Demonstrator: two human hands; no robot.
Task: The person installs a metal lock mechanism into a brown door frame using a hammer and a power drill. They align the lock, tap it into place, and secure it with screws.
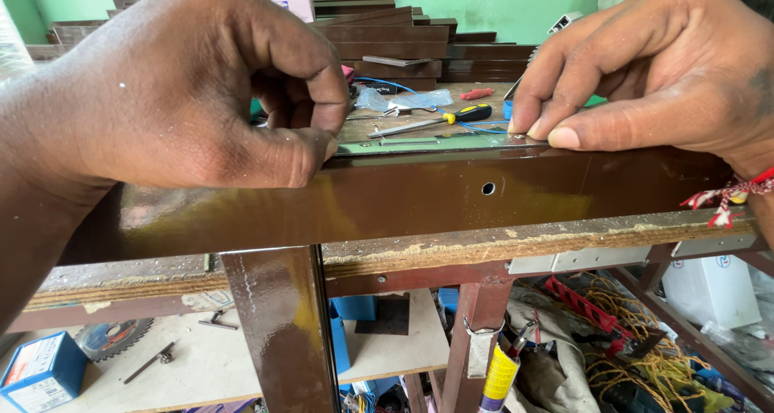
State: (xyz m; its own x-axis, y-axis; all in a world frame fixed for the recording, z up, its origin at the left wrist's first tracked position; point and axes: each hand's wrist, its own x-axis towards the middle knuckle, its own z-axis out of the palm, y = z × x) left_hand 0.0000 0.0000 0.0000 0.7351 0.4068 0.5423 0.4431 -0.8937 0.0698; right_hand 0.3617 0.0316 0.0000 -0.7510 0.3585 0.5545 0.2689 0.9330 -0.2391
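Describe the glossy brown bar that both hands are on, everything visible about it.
The brown bar is a long glossy section, seemingly coated metal, lying level across the workbench edge. Its front face reflects light and has one small round hole right of centre. A matching brown piece drops down from its underside at left. The left hand pinches its top edge with thumb and curled fingers; the right hand presses fingertips and thumb on top.

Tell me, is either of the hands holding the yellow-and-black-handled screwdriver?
No, the yellow-and-black-handled screwdriver lies untouched on the workbench behind, while the left hand and the right hand both press on the glossy brown metal frame.
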